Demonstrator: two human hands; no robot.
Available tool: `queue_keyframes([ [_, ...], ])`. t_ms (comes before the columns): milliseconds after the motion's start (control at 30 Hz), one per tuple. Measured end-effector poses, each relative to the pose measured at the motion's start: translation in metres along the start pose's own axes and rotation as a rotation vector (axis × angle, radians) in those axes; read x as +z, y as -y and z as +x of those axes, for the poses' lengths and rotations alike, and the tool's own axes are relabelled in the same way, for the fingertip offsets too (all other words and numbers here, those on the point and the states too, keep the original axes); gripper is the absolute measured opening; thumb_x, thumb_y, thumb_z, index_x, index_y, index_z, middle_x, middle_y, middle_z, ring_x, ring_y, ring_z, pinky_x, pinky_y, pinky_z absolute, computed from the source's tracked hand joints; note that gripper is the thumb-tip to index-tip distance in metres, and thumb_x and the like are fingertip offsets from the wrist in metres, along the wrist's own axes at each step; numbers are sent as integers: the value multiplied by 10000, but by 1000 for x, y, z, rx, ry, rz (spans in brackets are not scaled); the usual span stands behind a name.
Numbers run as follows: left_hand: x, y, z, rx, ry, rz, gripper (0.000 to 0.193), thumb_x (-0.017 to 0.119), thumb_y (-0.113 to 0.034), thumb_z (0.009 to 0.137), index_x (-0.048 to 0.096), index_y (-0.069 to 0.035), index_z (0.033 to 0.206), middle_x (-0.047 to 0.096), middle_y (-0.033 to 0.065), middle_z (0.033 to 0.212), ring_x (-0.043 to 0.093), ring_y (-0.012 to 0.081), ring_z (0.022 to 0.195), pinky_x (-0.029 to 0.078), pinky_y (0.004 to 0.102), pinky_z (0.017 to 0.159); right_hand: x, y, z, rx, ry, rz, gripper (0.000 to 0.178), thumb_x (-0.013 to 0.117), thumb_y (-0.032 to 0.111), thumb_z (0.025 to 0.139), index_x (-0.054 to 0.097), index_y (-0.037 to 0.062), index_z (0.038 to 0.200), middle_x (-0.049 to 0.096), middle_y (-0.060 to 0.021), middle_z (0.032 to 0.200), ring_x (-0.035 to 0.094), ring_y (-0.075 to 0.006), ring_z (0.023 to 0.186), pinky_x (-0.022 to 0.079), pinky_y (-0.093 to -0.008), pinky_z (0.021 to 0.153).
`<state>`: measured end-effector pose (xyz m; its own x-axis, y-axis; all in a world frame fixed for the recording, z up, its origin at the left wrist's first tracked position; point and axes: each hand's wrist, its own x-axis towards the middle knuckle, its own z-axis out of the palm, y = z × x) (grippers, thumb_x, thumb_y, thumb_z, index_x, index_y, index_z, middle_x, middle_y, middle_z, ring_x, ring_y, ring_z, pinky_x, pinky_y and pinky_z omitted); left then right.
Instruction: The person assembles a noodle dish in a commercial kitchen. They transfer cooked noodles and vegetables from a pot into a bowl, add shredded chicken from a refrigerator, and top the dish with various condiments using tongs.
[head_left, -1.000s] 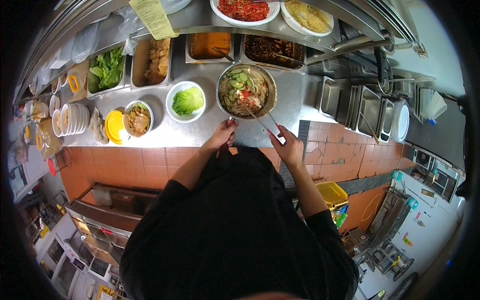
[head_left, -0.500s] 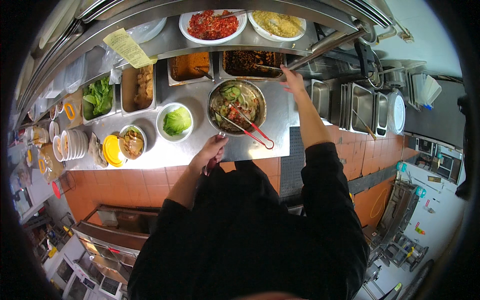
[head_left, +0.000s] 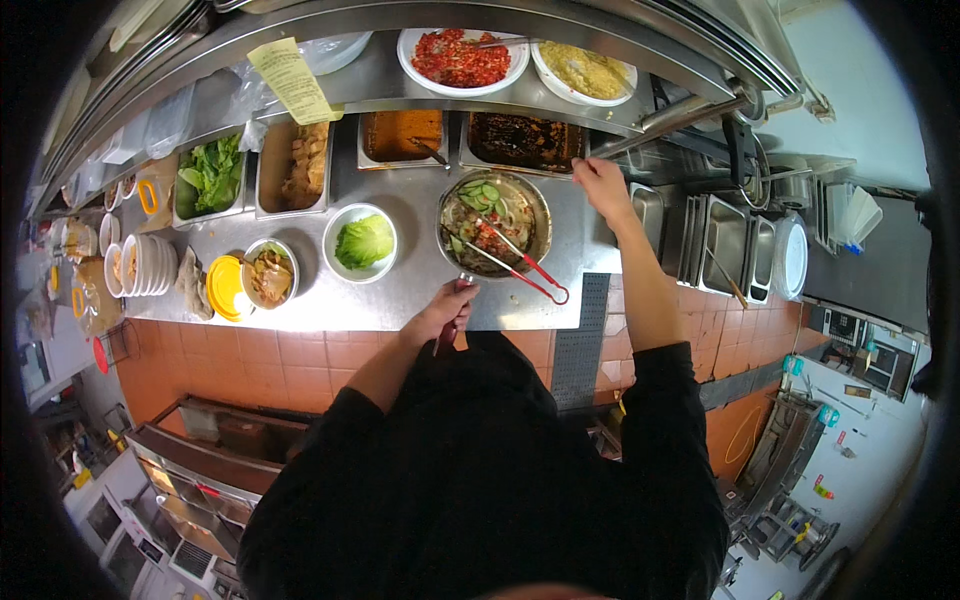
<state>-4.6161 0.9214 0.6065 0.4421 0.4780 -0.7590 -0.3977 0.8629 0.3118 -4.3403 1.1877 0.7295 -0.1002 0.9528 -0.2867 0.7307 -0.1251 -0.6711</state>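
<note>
Your left hand has its grip closed round the dark red handle of the steel pan, and that handle juts out past the front edge of the desk, toward your body. The pan sits flat inside that edge, with cucumber slices in its far part and mixed food below them.

The tongs lean in the pan; their red looped end crosses the rim and hangs over the desk near its front right corner. Your right hand is up at the right corner of the dark sauce tray; its fingers are curled, but you can't tell from here whether this grip pinches anything or touches the tray.

Beyond both sauce trays, the shelf edge runs across, limiting room on the far side. To the pan's left, a narrow strip of desk separates it from the white bowl of lettuce; the dark tray is close beyond its far rim. On its right, another strip reaches toward the stacked steel trays, beneath your right forearm.
</note>
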Motion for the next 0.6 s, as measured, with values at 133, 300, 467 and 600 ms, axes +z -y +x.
queue_keyframes([
  [133,7,6,4,51,-12,-8,273,682,-330,1028,454,-191,972,432,-17,650,404,105,481,374,288,427,-6,46,-4,-4,-96,73,403,657,386,935,769,9,847,744,-132,760,721,-248,736,543,-371,731],
  [300,7,5,5,59,7,11,286,677,-326,1029,447,-175,951,429,-14,655,378,109,474,348,280,419,-28,80,-24,-60,-112,167,366,674,323,950,707,10,764,603,-34,670,509,-125,607,385,-307,577],
  [467,6,4,4,66,22,42,277,669,-334,1030,445,-186,963,447,-17,664,414,104,476,385,291,431,-48,102,-68,-154,-122,96,349,684,314,948,738,-3,813,664,-103,670,586,-149,619,454,-325,605],
  [600,6,4,4,56,25,28,278,669,-336,1031,443,-188,965,444,-20,660,418,106,474,392,292,438,-29,94,-130,-335,-176,-21,293,699,178,972,617,4,751,547,-33,637,521,-122,571,390,-321,511],
])
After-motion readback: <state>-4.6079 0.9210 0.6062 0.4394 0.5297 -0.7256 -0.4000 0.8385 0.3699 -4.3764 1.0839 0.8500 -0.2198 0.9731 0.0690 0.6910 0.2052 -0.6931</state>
